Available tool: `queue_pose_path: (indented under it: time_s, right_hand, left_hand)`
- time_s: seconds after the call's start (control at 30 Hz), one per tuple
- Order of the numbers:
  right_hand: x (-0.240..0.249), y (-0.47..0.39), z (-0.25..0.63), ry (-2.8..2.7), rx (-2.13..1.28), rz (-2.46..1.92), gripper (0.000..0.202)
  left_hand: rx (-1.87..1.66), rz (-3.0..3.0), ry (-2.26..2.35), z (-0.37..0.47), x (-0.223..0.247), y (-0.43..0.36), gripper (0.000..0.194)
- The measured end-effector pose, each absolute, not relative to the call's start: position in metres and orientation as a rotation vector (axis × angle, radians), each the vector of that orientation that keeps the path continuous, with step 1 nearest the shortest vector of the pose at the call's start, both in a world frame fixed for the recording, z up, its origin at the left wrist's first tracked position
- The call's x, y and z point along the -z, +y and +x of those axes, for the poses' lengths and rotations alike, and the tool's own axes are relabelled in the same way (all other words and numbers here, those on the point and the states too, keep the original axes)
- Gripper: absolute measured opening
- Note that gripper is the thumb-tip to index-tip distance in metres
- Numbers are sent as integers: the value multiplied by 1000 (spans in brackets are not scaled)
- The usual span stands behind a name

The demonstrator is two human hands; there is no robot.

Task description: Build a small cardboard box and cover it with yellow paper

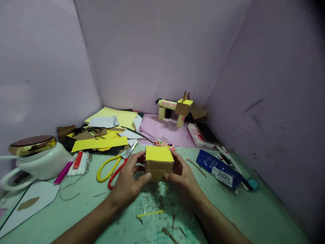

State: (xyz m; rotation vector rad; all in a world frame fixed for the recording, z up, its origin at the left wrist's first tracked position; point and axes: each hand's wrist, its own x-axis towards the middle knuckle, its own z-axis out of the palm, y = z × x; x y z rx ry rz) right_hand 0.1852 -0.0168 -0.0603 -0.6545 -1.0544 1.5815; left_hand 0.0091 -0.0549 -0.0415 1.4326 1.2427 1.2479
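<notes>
Between my two hands is a small cardboard box [159, 165] with a bright yellow top and bare brown sides. My left hand [130, 176] grips its left side, thumb on the front face. On the opposite side, my right hand [184, 176] holds it the same way, fingers partly hidden behind the box. Scissors [122, 161] with one yellow and one red handle lie just left of my left hand. A thin yellow strip [150, 214] and brown scraps lie on the green table below the box.
At the back stands a cardboard animal figure [175, 106] with pink spots. Yellow and brown paper scraps [100, 144] pile up at left, near markers [77, 162] and a white lidded mug [45, 161]. A blue packet [218, 169] lies at right, before a phone [206, 132]. Pale walls enclose the table.
</notes>
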Motion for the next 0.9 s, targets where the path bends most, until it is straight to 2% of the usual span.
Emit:
queue_pose_path:
  time_s: [0.1, 0.27, 0.37, 0.47, 0.63, 0.9]
  right_hand:
    - [63, -15, 185, -1005, -1555, -683, 74]
    - [60, -13, 182, -1068, -1546, -690, 75]
    - [61, -17, 181, -1193, -1585, -747, 72]
    - [65, -22, 183, -1329, -1542, -806, 78]
    - [65, -22, 196, -1331, -1447, -850, 86]
    - [53, -12, 204, -1122, -1427, -807, 68]
  left_hand:
    - [-1259, 1432, 1353, 8, 43, -53, 59]
    - [-1207, 1421, 1310, 6, 44, -51, 96]
    - [-1080, 1505, 1387, 6, 43, -51, 91]
    - [-998, 1532, 1520, 3, 43, -51, 87]
    - [-796, 1596, 1507, -9, 35, -53, 111]
    - [-790, 1643, 1468, -27, 31, -53, 111]
